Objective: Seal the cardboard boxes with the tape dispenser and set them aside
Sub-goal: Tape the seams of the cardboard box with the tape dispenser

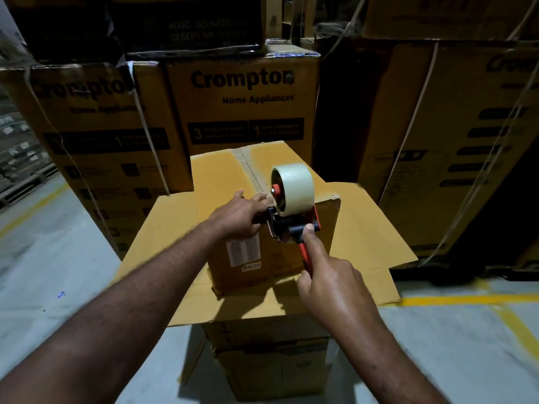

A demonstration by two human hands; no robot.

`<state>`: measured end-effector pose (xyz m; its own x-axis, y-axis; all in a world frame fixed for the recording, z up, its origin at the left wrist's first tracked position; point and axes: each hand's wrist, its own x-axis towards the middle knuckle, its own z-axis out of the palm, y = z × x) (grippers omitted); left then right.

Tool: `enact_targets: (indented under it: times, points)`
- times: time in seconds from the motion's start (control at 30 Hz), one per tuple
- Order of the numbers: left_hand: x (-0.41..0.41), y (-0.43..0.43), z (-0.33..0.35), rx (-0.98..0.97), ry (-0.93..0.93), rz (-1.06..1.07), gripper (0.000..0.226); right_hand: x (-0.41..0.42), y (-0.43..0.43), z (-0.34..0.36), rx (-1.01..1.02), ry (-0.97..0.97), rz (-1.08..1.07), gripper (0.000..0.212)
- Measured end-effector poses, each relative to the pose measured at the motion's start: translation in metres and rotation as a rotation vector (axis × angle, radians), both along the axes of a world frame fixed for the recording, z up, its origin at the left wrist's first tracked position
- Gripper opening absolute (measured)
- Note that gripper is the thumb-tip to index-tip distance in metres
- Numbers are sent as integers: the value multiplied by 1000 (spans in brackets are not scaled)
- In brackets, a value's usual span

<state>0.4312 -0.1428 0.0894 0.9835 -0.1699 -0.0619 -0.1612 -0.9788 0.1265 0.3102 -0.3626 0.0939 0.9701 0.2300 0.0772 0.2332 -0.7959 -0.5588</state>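
Right hand (pixel 329 275) is gripping the tape dispenser (pixel 288 211) by its red handle, thumb bracing the frame; left hand (pixel 242 217), fingers curled, is pressing its front onto the small cardboard box (pixel 233 182), probably anchoring tape at the near edge. Underneath, an open-flapped box (pixel 373 228) is serving as a stand.

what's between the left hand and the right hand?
Head view: the red-and-black tape dispenser with its pale tape roll, held against the small cardboard box by left hand and right hand.
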Motion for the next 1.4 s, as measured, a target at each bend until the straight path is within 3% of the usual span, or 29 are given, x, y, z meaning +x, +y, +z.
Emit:
enact_targets:
  times: [0.17, 0.57, 0.73, 1.0, 1.13, 1.3, 1.4]
  points:
    - [3, 6, -8, 73, -89, -196, 62, -11, -10, -15, 7, 12, -16, 79]
    - [2, 2, -2, -95, 9, -87, 65, -24, -10, -46, 61, -41, -46, 83]
    - [1, -1, 1, -116, -1, -82, 53, -23, -13, -50, 92, -47, -49, 85]
    - [14, -4, 18, -389, 286, 17, 39, -14, -4, -63, -5, -54, -75, 79]
    - [16, -4, -3, -153, 150, -39, 52, -14, -2, -60, -37, -72, -77, 78]
    - [10, -11, -17, -212, 54, 43, 55, -13, 10, -62, -52, -51, -73, 78]
    - [6, -21, -15, -202, -17, 107, 46, -8, 17, -61, 24, -16, -81, 77]
